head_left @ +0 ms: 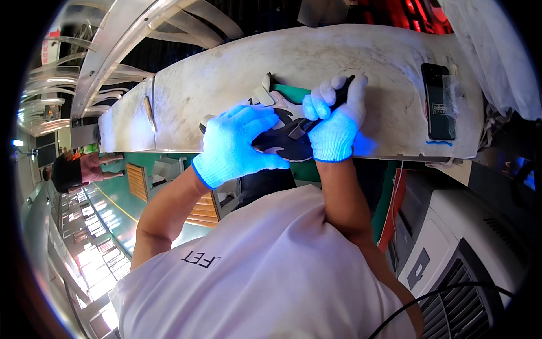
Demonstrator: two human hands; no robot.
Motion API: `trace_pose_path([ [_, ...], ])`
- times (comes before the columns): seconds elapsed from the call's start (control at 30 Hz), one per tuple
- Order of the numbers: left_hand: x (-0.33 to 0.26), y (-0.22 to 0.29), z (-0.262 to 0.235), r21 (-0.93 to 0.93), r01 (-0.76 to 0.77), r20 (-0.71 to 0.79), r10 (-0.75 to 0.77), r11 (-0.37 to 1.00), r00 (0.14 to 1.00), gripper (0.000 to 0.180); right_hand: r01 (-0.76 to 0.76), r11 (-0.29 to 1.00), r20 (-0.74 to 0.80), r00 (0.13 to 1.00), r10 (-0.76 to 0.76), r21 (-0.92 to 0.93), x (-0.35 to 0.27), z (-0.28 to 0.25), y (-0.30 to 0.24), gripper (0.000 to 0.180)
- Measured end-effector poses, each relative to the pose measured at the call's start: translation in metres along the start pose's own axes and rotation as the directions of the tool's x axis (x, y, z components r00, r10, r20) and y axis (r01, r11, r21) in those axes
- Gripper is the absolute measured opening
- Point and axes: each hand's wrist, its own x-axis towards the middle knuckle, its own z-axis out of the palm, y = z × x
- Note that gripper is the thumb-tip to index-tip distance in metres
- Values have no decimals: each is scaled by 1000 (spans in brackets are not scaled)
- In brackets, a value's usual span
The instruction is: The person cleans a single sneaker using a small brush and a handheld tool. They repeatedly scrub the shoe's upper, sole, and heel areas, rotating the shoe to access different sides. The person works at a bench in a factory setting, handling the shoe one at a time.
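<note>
Both of my hands wear white knit gloves under bright blue light. A black and grey sneaker (282, 141) with a green part at its far side lies under them on the pale worktop (197, 76). My left hand (234, 144) is pressed over the sneaker's left part, thumb apart along the near side, and holds it down. Closed round a black-handled tool (343, 93), my right hand (336, 124) is at the sneaker's right part. A flat dark piece shows below its fingers, against the sneaker. What kind of tool it is stays unclear, since the glove covers much of it.
A black phone (439, 107) lies at the worktop's right end, with clear plastic beside it. Left of me is a thin pointed tool (149, 113). Pale curved strips (197, 25) hang beyond. A white machine (446, 237) stands lower right. Another person (79, 169) is far left.
</note>
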Motion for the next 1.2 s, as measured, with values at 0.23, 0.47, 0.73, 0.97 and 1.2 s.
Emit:
trace_pose_path([
  [0.23,-2,-1,1,-33,11,-21,-11,999,1000,70,-100,921,95,993,69,377,16,-11,-17,56],
  [0.47,-2,-2,6,-26,-43,-90,40,999,995,68,-18,924,-248,965,-83,-382,10,36,6,44],
  [0.73,-25,8,17,12,-26,-235,28,1000,972,66,62,96,51,992,-115,-993,33,8,-40,33],
  [0.97,-68,22,5,-128,14,-405,-65,992,912,94,292,40,294,946,136,-956,-14,37,-16,56],
  [1.2,-55,28,3,-166,402,-164,-427,901,889,156,217,298,222,975,-17,-929,-35,48,-23,41],
])
